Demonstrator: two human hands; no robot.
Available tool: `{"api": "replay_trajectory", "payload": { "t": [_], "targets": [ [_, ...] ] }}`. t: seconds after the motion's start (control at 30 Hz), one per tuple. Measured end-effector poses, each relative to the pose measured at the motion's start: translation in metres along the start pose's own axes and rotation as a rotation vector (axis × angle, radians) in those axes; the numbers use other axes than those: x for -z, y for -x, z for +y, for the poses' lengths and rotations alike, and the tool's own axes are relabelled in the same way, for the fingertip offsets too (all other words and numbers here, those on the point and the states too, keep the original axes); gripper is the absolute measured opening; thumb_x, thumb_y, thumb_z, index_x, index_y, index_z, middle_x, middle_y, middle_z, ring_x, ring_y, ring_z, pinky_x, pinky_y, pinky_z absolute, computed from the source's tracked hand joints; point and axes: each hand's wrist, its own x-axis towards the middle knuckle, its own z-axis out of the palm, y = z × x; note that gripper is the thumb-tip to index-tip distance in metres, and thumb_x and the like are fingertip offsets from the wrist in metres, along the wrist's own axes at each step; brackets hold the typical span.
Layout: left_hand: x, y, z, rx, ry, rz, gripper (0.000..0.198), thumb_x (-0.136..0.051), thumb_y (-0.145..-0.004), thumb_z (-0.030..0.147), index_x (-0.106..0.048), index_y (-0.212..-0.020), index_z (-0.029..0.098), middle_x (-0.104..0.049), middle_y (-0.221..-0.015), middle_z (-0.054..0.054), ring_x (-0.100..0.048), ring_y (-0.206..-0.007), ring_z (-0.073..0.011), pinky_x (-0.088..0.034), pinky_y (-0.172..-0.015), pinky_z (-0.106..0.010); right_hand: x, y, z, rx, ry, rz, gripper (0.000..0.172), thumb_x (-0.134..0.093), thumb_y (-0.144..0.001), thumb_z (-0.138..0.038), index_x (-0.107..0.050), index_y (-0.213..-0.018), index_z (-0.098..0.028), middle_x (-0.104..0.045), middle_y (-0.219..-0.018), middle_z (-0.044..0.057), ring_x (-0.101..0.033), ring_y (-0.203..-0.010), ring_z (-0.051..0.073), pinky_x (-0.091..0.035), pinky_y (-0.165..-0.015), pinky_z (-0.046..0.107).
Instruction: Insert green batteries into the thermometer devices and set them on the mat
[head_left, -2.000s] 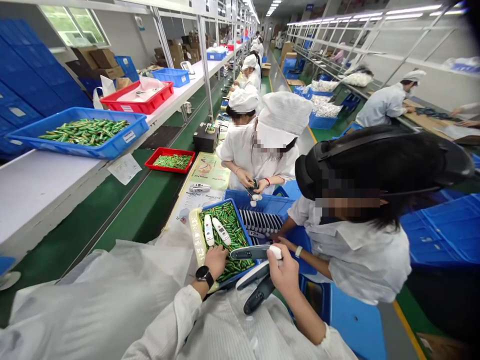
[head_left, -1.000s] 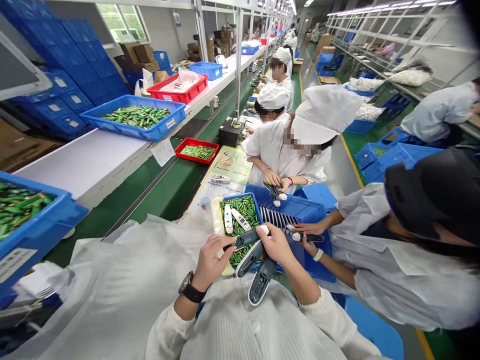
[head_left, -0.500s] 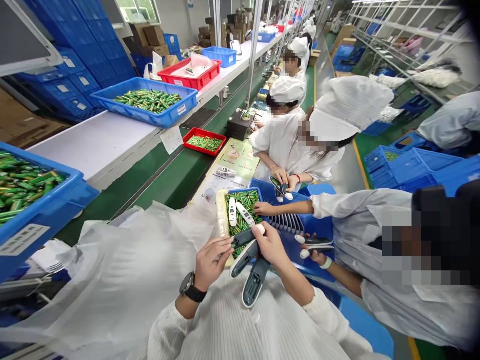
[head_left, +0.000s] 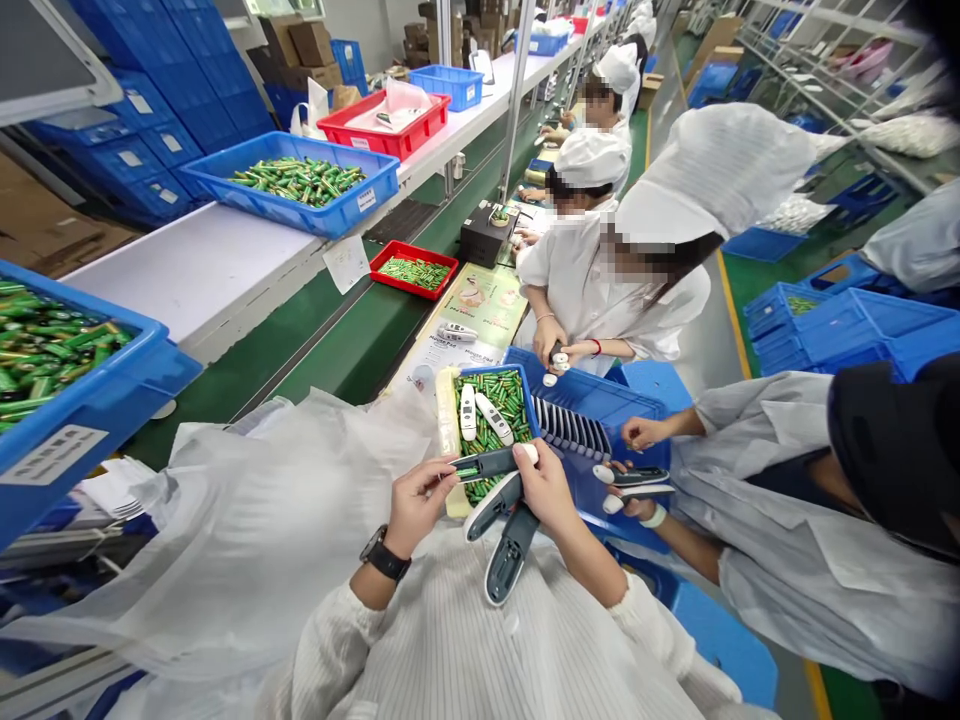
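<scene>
Currently your R hand [head_left: 546, 488] grips three fanned dark-grey-and-white plastic devices [head_left: 495, 505] just beside the blue plastic batt. tray [head_left: 531, 402]. Top one shows a slim green cylindrical batt. [head_left: 467, 472]; L hand [head_left: 415, 502] touches its end, can't tell if pinching. Other 2 bays [head_left: 511, 558] look unfilled.

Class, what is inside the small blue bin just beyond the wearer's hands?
Green batteries fill the blue bin, with two white devices lying on top. The bin's floor is covered, and dark devices held in front hide part of its near end.
</scene>
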Motion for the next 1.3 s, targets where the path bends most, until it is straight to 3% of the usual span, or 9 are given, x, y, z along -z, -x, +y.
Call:
{"api": "replay_trajectory", "payload": {
  "t": [0.2, 0.4, 0.5, 0.67, 0.77, 0.87, 0.93, 1.1, 1.3],
  "targets": [
    [0.001, -0.009, 0.007, 0.005, -0.023, -0.102, 0.019, -0.066, -0.089, 0.032, -0.076, -0.098, 0.020, -0.071, -0.114, -0.013, -0.070, -0.101, -0.0214, -0.062, -0.076, -0.030, 0.004, -0.002, 0.003, 0.063, 0.042, 0.070, 0.037, -0.051, -0.090, -0.059, -0.045, -0.081, -0.024, -0.042, -0.061, -0.007, -0.044, -0.045, 0.011, -0.037, -0.037, 0.022],
    [-0.004, -0.016, 0.008, -0.026, -0.064, -0.198, 0.016, -0.066, -0.089, 0.031, -0.077, -0.094, 0.021, -0.068, -0.108, -0.011, -0.067, -0.099, -0.0205, -0.061, -0.079, -0.033, 0.006, -0.003, 0.011, 0.157, 0.154, 0.142, 0.035, -0.050, -0.093, -0.054, -0.045, -0.078, -0.023, -0.043, -0.063, -0.006, -0.043, -0.054, 0.011, -0.037, -0.049, 0.023],
    [-0.010, -0.018, 0.006, 0.045, -0.018, -0.199, 0.018, -0.067, -0.087, 0.034, -0.074, -0.085, 0.017, -0.065, -0.102, -0.011, -0.066, -0.095, -0.0193, -0.059, -0.079, -0.032, 0.008, -0.005, 0.014, 0.170, 0.206, 0.152, 0.034, -0.048, -0.093, -0.054, -0.045, -0.079, -0.023, -0.043, -0.062, -0.006, -0.043, -0.054, 0.012, -0.036, -0.051, 0.023],
    [-0.025, -0.022, -0.017, 0.196, 0.047, -0.268, 0.031, -0.063, -0.087, 0.029, -0.054, -0.116, 0.021, -0.062, -0.114, -0.007, -0.065, -0.091, -0.0150, -0.056, -0.080, -0.030, 0.030, -0.006, 0.021, 0.213, 0.360, 0.197, 0.034, -0.048, -0.093, -0.054, -0.048, -0.079, -0.022, -0.051, -0.062, -0.004, -0.049, -0.059, 0.014, -0.037, -0.057, 0.024],
    [-0.036, -0.029, -0.040, 0.139, -0.249, -0.332, 0.028, -0.053, -0.088, 0.019, -0.053, -0.116, 0.021, -0.063, -0.113, -0.007, -0.063, -0.097, -0.0168, -0.052, -0.087, -0.033, 0.053, -0.005, 0.026, 0.207, 0.419, 0.277, 0.034, -0.049, -0.093, -0.054, -0.048, -0.082, -0.023, -0.053, -0.061, -0.003, -0.051, -0.059, 0.016, -0.038, -0.057, 0.025],
    [-0.051, -0.040, -0.061, -0.051, -0.834, -0.582, 0.023, -0.057, -0.085, 0.018, -0.062, -0.107, 0.019, -0.064, -0.108, -0.010, -0.058, -0.107, -0.0235, -0.043, -0.096, -0.040, 0.069, -0.002, 0.031, 0.210, 0.452, 0.317, 0.034, -0.048, -0.094, -0.055, -0.049, -0.083, -0.023, -0.055, -0.060, -0.002, -0.054, -0.059, 0.017, -0.038, -0.057, 0.025],
    [-0.061, -0.047, -0.071, -0.134, -1.081, -0.701, 0.021, -0.059, -0.084, 0.019, -0.066, -0.104, 0.018, -0.065, -0.106, -0.013, -0.056, -0.107, -0.0274, -0.039, -0.096, -0.044, 0.075, 0.000, 0.033, 0.206, 0.461, 0.328, 0.034, -0.048, -0.094, -0.055, -0.049, -0.084, -0.023, -0.055, -0.059, -0.003, -0.055, -0.058, 0.017, -0.039, -0.057, 0.026],
    [-0.076, -0.059, -0.088, -0.204, -1.157, -0.778, 0.022, -0.048, -0.093, 0.014, -0.070, -0.090, 0.017, -0.066, -0.088, -0.012, -0.058, -0.095, -0.0266, -0.034, -0.091, -0.046, 0.078, 0.003, 0.037, 0.154, 0.402, 0.337, 0.037, -0.047, -0.091, -0.060, -0.047, -0.083, -0.024, -0.054, -0.059, -0.004, -0.056, -0.052, 0.017, -0.042, -0.054, 0.026],
    [-0.078, -0.058, -0.094, -0.294, -1.137, -0.815, 0.028, -0.045, -0.096, 0.015, -0.070, -0.084, 0.015, -0.064, -0.095, -0.014, -0.057, -0.094, -0.0254, -0.034, -0.088, -0.044, 0.079, 0.000, 0.040, 0.126, 0.402, 0.317, 0.038, -0.047, -0.091, -0.061, -0.047, -0.082, -0.024, -0.056, -0.060, -0.003, -0.056, -0.052, 0.017, -0.042, -0.054, 0.027]
  ]
}}
